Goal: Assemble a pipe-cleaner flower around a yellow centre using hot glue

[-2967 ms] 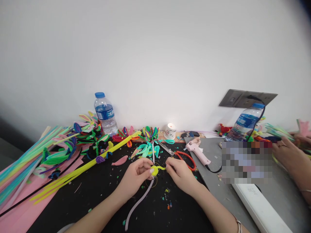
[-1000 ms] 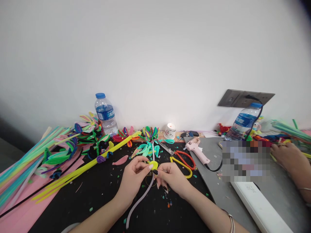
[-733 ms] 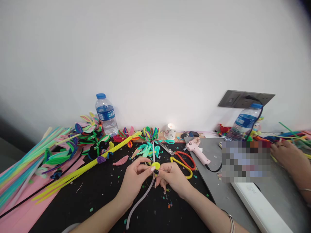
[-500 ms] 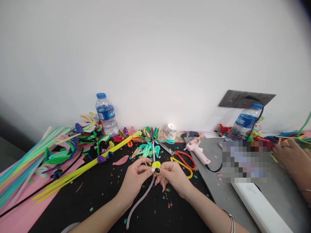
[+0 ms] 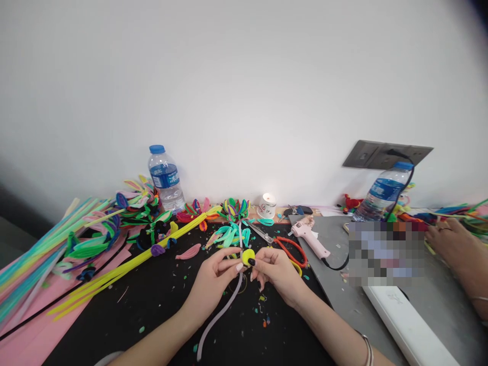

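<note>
Where the two hands meet over the black work surface (image 5: 160,325), a small yellow coil (image 5: 248,257) is located between them, taken as clock centre for all bearings. The right hand (image 5: 280,272) pinches the coil at its four o'clock edge, black-nailed thumb in front, remaining fingers loosely curled. The left hand (image 5: 219,272) has thumb and forefinger slightly parted at the nine o'clock edge; whether they grip the coil or the lilac stem (image 5: 219,317) cannot be determined. This stem passes beside the coil and extends toward seven o'clock. Turquoise petals (image 5: 229,235) lie near, between ten and eleven. Scissors (image 5: 270,240) rest at two o'clock, one handle partly hidden behind the right hand. Farther out, a multicoloured flower (image 5: 236,209) lies between eleven and twelve, a paper cup (image 5: 267,206) stands at one, and a pink glue gun (image 5: 311,240) lies between two and three. Yellow pipe cleaners (image 5: 141,260) extend across nine o'clock; a water bottle (image 5: 164,178) stands at ten. Another person's hand (image 5: 453,241) is noted well apart at three.
</note>
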A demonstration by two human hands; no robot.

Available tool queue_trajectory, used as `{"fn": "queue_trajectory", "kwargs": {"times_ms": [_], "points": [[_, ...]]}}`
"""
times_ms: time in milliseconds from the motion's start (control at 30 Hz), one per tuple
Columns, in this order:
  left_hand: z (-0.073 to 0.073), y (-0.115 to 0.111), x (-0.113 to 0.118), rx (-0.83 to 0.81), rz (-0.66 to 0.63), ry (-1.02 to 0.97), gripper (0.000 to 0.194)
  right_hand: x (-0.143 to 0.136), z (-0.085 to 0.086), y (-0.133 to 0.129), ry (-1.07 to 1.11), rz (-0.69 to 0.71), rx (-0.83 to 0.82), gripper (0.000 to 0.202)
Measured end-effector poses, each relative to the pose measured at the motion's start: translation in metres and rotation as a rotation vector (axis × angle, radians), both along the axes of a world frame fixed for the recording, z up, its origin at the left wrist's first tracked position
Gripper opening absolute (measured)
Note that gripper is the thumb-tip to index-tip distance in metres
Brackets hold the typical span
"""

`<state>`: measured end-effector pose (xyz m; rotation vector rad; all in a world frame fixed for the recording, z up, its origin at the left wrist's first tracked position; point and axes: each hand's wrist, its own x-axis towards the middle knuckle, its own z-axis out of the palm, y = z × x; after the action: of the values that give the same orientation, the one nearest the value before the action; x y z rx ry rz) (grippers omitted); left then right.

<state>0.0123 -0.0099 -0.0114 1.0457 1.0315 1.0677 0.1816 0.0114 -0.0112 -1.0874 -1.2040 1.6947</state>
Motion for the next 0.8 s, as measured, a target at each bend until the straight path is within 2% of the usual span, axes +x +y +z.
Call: {"fn": "queue_trajectory", "kwargs": {"times_ms": [467, 800], "points": [[-0.005, 0.006, -0.0064, 0.036, 0.081, 0.015, 0.026, 0.0031, 0.0051, 0.0011, -0.035, -0.037, 0.018, 0.03], [0.0044, 0.0041, -0.003, -0.034, 0.135, -0.027, 0.027, -0.0002, 0.0068, -0.0031, -0.057, 0.068, 0.024, 0.027]]}}
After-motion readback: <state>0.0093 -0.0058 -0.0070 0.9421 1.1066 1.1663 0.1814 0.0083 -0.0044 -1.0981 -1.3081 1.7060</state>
